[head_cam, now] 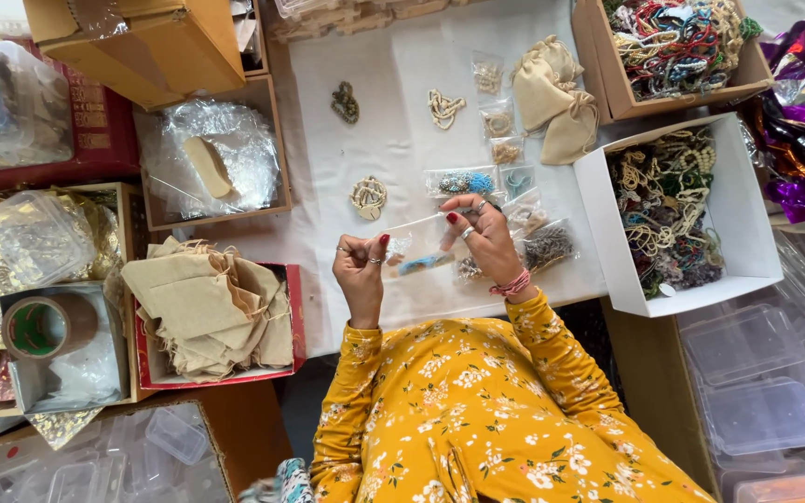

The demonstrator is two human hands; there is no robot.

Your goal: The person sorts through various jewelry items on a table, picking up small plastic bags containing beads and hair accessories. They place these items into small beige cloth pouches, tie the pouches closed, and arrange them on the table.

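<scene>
Both hands hold a small clear plastic bag (415, 244) just above the white cloth (393, 130). A blue beaded piece (424, 264) lies inside the bag. My left hand (360, 268) pinches the bag's left edge with thumb and fingers. My right hand (483, 235) grips its upper right corner; it wears rings and a pink wrist thread. Around the hands lie several small clear bags of beads (466, 182) and a round pale beaded ornament (368, 197).
A white box of mixed beaded strings (665, 210) stands to the right, a brown box of coloured strings (677, 42) behind it. Beige pouches (556, 98) lie at the back; a red tray of beige pouches (207, 312) and a tape roll (47, 326) sit left. Clear plastic containers (761, 391) are stacked bottom right.
</scene>
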